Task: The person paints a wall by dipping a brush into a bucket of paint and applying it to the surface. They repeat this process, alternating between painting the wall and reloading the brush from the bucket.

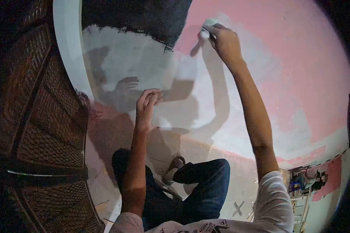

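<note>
My right hand (223, 39) reaches up to the wall, its fingers closed around what looks like a paintbrush (210, 22). The brush's whitish end is against the painted surface, and most of its handle is hidden by my fingers. Around it the wall (256, 73) carries white, patchy paint over pink. My left hand (147, 105) is raised in front of the lower grey-white part of the wall, apart from the brush. Its fingers are loosely bent, and I see nothing held in them.
A black painted area (134, 15) with a ragged lower edge lies upper left. Beside it runs a white vertical post (68, 42). Dark woven panels (52, 136) stand at the left. A light ladder-like frame (301, 209) and clutter are at the lower right, beyond the tiled floor (237, 186).
</note>
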Demonstrator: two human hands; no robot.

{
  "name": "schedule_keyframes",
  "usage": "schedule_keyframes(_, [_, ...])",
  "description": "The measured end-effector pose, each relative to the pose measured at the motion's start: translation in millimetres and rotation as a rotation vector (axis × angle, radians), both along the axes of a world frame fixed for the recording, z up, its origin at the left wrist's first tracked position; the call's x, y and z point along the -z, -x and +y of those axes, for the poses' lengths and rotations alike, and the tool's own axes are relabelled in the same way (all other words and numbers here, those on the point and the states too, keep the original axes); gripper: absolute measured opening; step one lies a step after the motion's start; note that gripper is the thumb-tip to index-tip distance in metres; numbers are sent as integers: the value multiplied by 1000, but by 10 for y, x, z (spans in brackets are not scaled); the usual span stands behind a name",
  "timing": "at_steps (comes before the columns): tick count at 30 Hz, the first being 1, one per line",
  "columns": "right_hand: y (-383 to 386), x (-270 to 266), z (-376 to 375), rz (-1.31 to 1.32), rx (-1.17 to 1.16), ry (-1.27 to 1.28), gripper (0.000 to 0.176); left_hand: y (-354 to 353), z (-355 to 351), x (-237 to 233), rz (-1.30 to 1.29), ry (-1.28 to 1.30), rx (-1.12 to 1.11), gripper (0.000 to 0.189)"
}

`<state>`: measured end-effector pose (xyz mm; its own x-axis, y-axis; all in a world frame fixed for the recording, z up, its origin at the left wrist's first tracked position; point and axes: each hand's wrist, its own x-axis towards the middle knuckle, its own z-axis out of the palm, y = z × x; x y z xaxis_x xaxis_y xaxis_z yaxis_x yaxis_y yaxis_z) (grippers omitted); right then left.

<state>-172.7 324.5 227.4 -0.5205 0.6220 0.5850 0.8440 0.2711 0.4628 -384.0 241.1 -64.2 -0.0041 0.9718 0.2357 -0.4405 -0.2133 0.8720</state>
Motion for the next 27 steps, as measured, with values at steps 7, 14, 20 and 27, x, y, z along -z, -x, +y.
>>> schedule_keyframes(7, [-143,-84,-90,129,-202,-68,33,75,3,4,-4,19,20,29])
schedule_keyframes(14, [-9,-13,-383,322,-377,-100,35,96,-101,-93,-53,-25,3,26])
schedule_keyframes(20, [-112,241,-288,158,-207,350,23,52,-80,-1,-44,-39,5,27])
schedule_keyframes(27, [-424,-789,-231,285,-331,-285,27,87,-49,99,-49,-10,-19,25])
